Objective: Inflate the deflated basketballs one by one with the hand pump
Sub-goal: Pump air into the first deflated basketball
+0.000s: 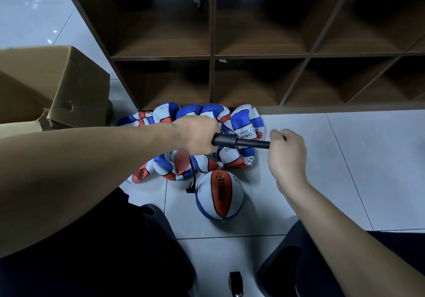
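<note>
Floor tiles (345, 158) bear basketball (219, 195) below both hands' pump (239, 142)

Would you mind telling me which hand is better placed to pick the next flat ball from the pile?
Probably the left. The left hand holds the pump barrel directly over the pile of flat balls. The right hand grips the handle end, off to the pile's side over bare floor.

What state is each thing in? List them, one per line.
hand pump: held level above the pile, gripped at both ends.
left hand: grips the pump barrel.
right hand: grips the pump's handle end.
hose: hangs loose, free end on the floor.
round basketball: inflated, on the tiles.
flat basketballs: deflated, piled against the shelf.
cardboard box: open.
</note>
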Demonstrator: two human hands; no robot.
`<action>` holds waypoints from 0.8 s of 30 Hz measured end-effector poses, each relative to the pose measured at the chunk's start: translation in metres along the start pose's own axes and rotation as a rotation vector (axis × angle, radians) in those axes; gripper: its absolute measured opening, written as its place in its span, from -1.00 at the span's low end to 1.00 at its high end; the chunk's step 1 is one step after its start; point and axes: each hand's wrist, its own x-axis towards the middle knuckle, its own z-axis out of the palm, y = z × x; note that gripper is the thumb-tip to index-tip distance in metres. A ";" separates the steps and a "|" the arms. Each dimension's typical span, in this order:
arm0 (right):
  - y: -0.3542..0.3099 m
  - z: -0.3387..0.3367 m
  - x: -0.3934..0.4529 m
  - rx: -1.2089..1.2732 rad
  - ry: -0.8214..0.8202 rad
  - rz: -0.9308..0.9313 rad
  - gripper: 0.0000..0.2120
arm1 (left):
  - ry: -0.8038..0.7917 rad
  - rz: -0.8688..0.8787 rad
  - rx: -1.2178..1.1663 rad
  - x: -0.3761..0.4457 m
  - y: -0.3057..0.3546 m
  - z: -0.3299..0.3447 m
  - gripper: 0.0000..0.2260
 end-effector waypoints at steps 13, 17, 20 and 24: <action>-0.002 0.026 -0.022 0.062 -0.082 -0.020 -0.66 | 0.026 0.012 0.062 -0.005 0.029 0.001 -0.87; -0.001 0.031 -0.025 0.090 -0.116 -0.018 -0.67 | 0.044 0.034 0.088 -0.004 0.033 0.002 -0.86; -0.006 0.027 -0.022 0.072 -0.141 -0.044 -0.66 | 0.073 0.042 0.076 -0.002 0.030 0.002 -0.85; -0.015 0.017 -0.013 0.000 -0.197 -0.080 -0.58 | 0.102 0.040 0.005 -0.001 0.024 0.001 -0.86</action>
